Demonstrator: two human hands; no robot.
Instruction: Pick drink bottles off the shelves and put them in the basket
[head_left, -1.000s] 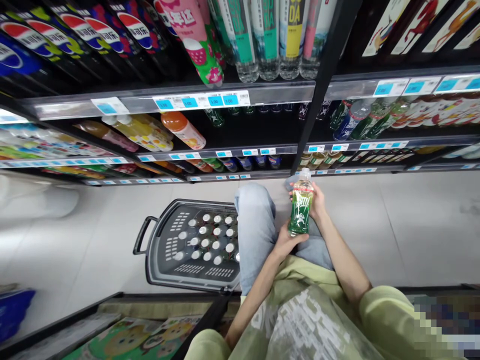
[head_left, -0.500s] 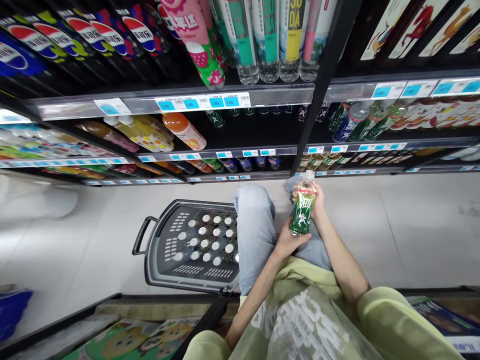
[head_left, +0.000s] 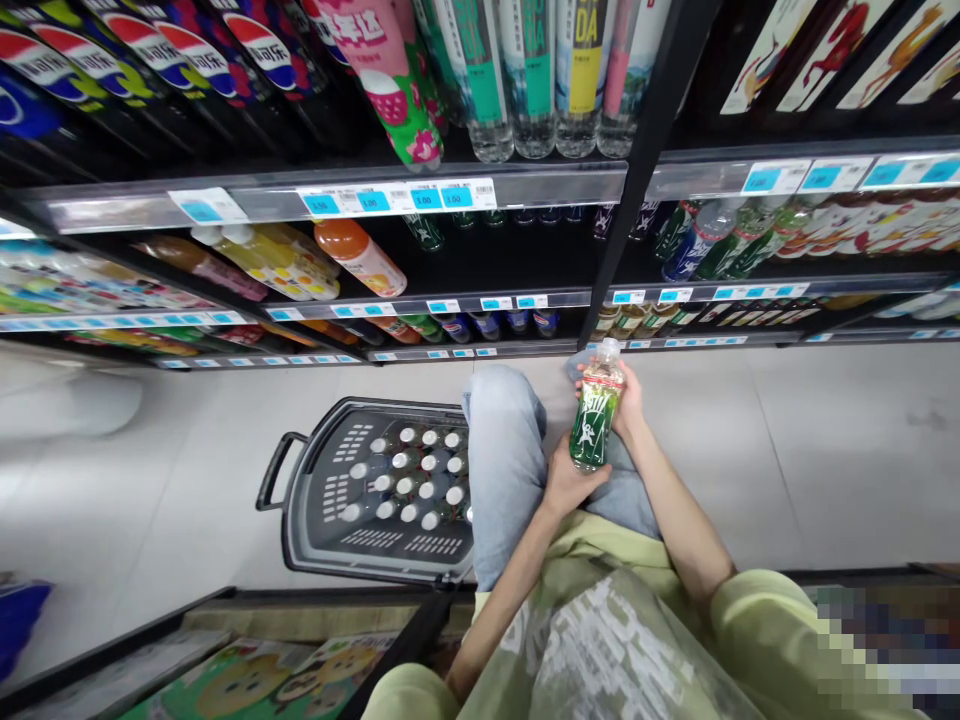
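Observation:
A drink bottle with a green label (head_left: 593, 415) and a white cap is held upright in front of me, above my knees. My right hand (head_left: 631, 398) wraps around its upper half from the right. My left hand (head_left: 568, 482) cups its base from below, fingers curled against it. To the left on the floor stands a dark shopping basket (head_left: 322, 488) filled with several white-capped bottles (head_left: 409, 478).
Dark store shelves (head_left: 450, 190) with blue price tags rise ahead, stocked with cola, soda water and juice bottles. A black upright post (head_left: 637, 170) splits the shelving. Pale tiled floor (head_left: 825, 450) spreads to the right. A lower shelf with colourful packs (head_left: 255, 675) is at bottom left.
The bottle and both hands have shifted slightly up and left; the view has drifted a little to the right. The hold on the bottle is unchanged.

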